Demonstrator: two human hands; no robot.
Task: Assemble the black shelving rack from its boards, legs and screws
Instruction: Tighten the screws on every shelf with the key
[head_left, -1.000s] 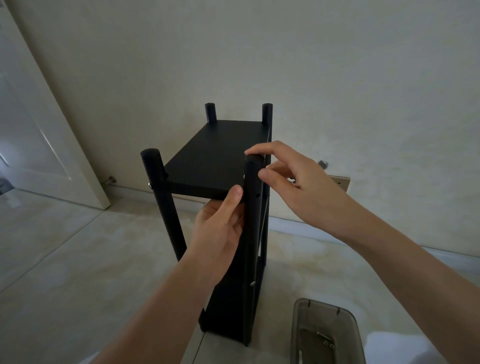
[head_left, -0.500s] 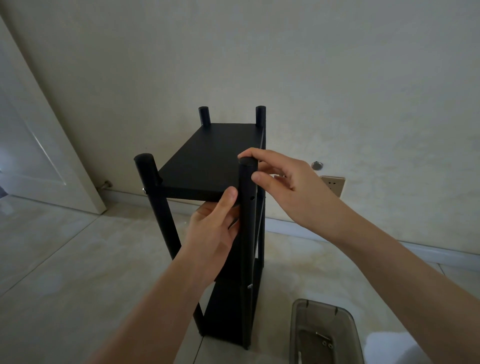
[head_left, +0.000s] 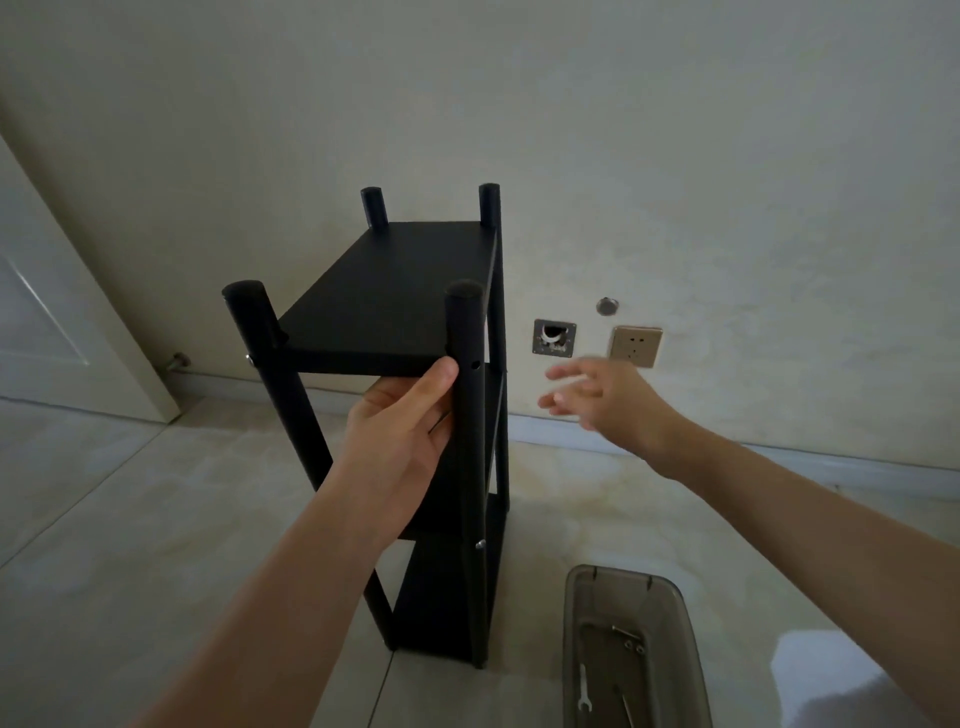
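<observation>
Rack (head_left: 395, 291): black, stands upright on the floor (head_left: 130, 519) near the wall (head_left: 675, 130), four round legs rising above its top board.
Top board (head_left: 400, 280): flat, dark, held between the four legs; a silver screw head (head_left: 251, 359) shows at its near left corner.
Near right leg (head_left: 467, 415): upright, a small open hole (head_left: 475, 365) in its side just below the board edge; lower down a silver screw (head_left: 480, 544) sticks out of it.
Left hand (head_left: 402, 426): under the near edge of the top board, fingers reaching beneath it, thumb pressed up against the near right leg; it holds the board and leg together there.
Right hand (head_left: 608, 400): in the air to the right of the rack, apart from it, fingers spread and loose, holding nothing; blurred.
Box (head_left: 631, 649): clear plastic, on the floor just right of the rack's foot.
In the box: a small silver wrench (head_left: 583, 691) and a few small metal parts (head_left: 631, 642), too small to tell apart.
Wall: a socket (head_left: 635, 345), an open square hole (head_left: 554, 338) beside it, a round metal cap (head_left: 605, 306) above.
Door (head_left: 62, 312): pale, at far left.
</observation>
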